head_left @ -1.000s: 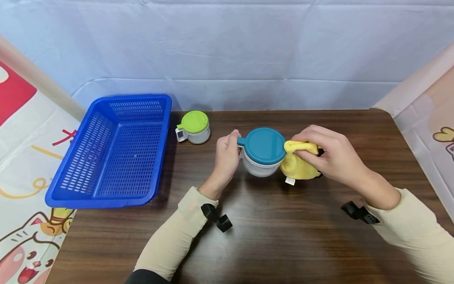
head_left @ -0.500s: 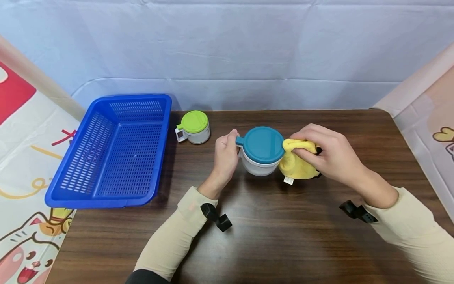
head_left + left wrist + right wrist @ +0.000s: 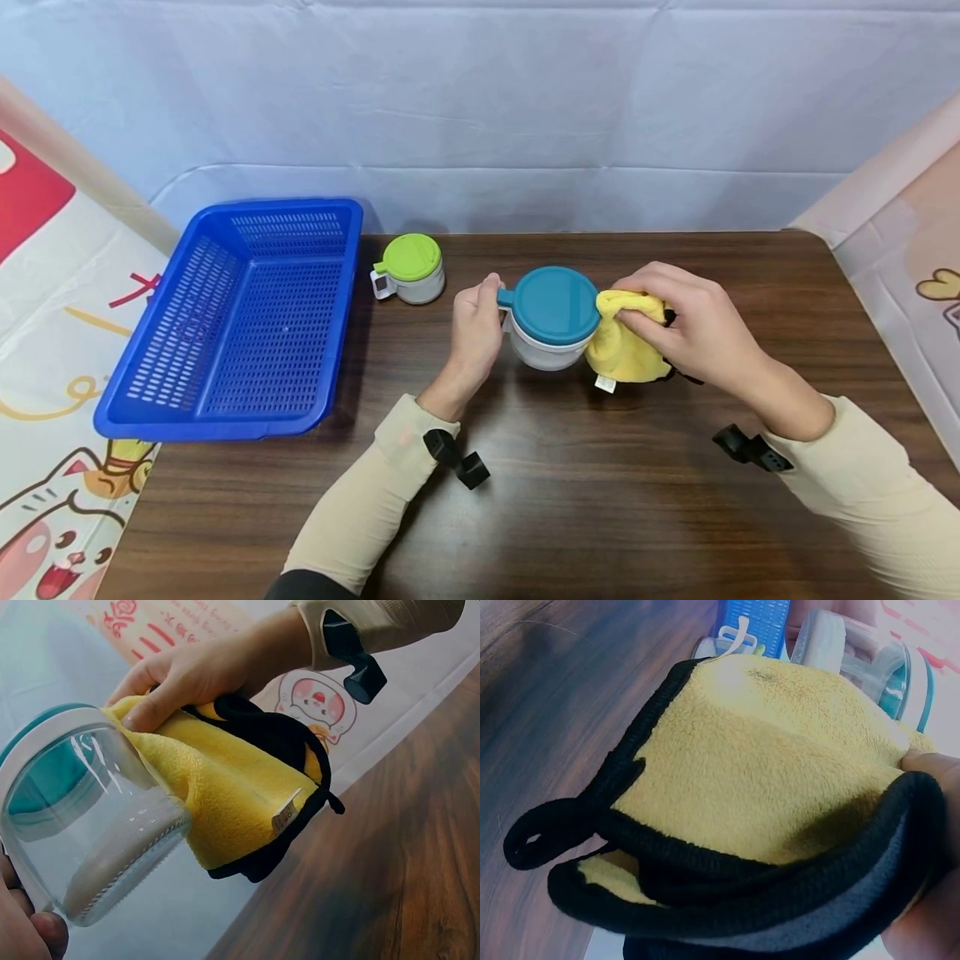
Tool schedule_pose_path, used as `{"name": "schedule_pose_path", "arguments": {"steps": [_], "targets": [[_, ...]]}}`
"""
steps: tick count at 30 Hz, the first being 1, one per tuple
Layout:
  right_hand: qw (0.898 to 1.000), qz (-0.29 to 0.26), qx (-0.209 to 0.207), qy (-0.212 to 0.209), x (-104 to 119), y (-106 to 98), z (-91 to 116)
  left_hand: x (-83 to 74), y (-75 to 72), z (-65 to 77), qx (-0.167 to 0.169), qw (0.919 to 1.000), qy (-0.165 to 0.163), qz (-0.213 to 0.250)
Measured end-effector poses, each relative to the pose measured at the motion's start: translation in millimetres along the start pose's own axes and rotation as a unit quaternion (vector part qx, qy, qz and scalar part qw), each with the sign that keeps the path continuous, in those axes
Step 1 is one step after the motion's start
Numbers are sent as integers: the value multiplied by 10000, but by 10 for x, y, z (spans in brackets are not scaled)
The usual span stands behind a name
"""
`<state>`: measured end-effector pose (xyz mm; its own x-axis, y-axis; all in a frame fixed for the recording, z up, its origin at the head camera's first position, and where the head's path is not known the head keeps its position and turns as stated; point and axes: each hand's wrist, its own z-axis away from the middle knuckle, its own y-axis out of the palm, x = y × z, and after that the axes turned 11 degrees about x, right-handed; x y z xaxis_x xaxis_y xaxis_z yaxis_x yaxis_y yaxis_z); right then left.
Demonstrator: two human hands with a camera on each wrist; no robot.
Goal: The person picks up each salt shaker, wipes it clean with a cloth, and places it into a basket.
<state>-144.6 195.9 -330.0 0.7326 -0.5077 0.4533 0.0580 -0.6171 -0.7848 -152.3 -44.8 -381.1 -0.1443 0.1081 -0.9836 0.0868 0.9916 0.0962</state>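
Note:
A clear glass jar [image 3: 112, 825] with a teal lid [image 3: 557, 305] is held up over the table. My left hand [image 3: 477, 333] grips it by the handle on its left side; some white stuff shows low in the glass. Between thumb and fingers, my right hand [image 3: 686, 321] pinches a folded yellow cloth [image 3: 626, 350] with black edging and a small white tag. The cloth lies against the jar's right side, its upper fold at the lid's rim. In the right wrist view the cloth [image 3: 757, 765] hangs in front of the jar, covering part of it.
A blue plastic basket [image 3: 341, 333] with slotted sides sits at the left of the wooden table [image 3: 525, 517]. Just right of it, near the back edge, stands a smaller jar with a green lid [image 3: 412, 257]. A pale cloth backdrop [image 3: 480, 117] rises behind the table.
The jar and the yellow cloth have shifted slightly left together with both hands. The cloth's lower part hangs a little differently, and a black loop now shows below the right hand.

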Motion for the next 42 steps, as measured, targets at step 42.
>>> {"name": "schedule_pose_path", "arguments": {"steps": [42], "targets": [[9986, 334, 375, 175, -111, -48, -329, 21, 79, 37, -85, 9994, 303, -135]]}}
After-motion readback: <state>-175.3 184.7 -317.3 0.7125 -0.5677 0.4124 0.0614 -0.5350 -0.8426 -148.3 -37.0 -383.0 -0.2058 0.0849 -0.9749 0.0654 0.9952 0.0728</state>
